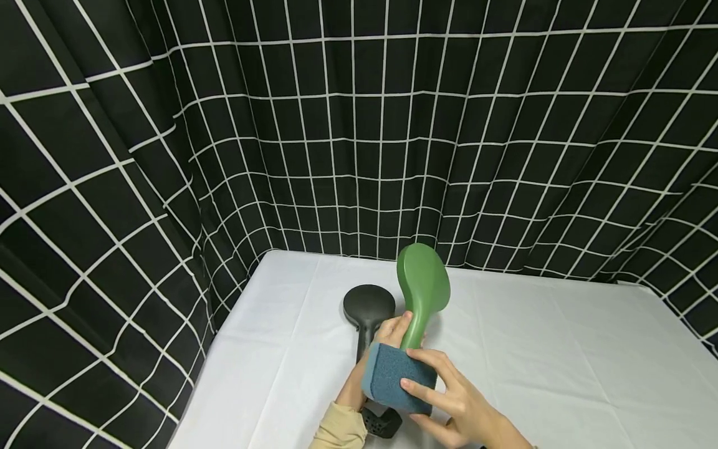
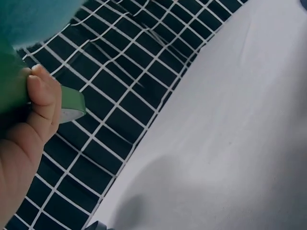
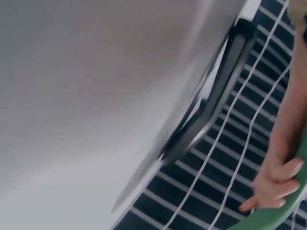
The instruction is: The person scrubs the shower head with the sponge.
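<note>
A green long-handled tool with a broad rounded head (image 1: pixel 422 277) is raised over the table, head pointing away; its exact kind is unclear. My left hand (image 1: pixel 391 330) grips its handle, and in the left wrist view the left hand's fingers (image 2: pixel 44 98) curl round green. With fingers and thumb spread over its faces, my right hand (image 1: pixel 457 402) holds a blue sponge (image 1: pixel 399 377) with a lighter blue layer. The sponge covers the lower handle in the head view; whether they touch, I cannot tell. A black tool with a round head (image 1: pixel 368 305) lies beside the left hand.
The table has a white cloth (image 1: pixel 533 349). A black perforated piece (image 1: pixel 382 423) shows below the left wrist; whether it belongs to the black tool is hidden. Dark curtains with a white grid (image 1: pixel 370 118) stand along the back and sides.
</note>
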Available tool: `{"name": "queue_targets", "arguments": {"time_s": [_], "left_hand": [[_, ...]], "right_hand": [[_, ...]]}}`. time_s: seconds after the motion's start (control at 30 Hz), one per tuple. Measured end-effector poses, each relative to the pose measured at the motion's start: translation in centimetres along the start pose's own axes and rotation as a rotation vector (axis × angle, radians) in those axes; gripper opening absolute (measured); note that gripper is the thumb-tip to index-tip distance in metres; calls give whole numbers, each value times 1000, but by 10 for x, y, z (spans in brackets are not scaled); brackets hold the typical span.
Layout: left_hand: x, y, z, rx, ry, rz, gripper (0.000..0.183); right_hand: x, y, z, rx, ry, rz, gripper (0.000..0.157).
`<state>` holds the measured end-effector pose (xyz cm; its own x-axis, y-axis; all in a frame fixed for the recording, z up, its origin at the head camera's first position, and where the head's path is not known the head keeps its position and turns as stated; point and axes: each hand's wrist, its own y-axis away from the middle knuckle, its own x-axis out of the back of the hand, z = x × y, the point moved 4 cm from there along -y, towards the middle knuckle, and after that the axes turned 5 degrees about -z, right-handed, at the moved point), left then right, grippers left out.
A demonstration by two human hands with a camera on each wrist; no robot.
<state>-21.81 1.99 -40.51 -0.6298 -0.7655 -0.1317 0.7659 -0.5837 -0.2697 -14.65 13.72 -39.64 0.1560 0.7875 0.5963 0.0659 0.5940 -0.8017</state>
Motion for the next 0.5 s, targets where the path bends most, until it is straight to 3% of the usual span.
{"name": "queue_targets", "arguments": {"time_s": [0.07, 0.13, 0.23, 0.3, 0.33, 0.4, 0.43, 0.5], "left_hand": [[-3, 2, 2, -22, 18, -29, 59], [-5, 0, -4, -2, 40, -43, 58], [-3, -4, -20, -24, 8, -65, 55], [-3, -9, -29, 7, -13, -66, 55], [-2, -9, -31, -3, -18, -71, 55], [-2, -8, -28, 1, -8, -70, 55], [-2, -6, -25, -15, 6, -72, 53], [-1, -2, -14, -60, 22, -69, 52]], "right_hand": [[6, -1, 7, -22, 27, 45, 39], [16, -6, 16, -117, 74, 131, 38], [31, -7, 33, -362, 121, 240, 41], [34, 0, 43, -523, 136, 264, 43], [33, 3, 45, -564, 141, 271, 45], [27, 9, 43, -569, 139, 262, 46], [23, 11, 39, -524, 138, 247, 45], [15, 5, 21, -350, 122, 191, 45]]}}
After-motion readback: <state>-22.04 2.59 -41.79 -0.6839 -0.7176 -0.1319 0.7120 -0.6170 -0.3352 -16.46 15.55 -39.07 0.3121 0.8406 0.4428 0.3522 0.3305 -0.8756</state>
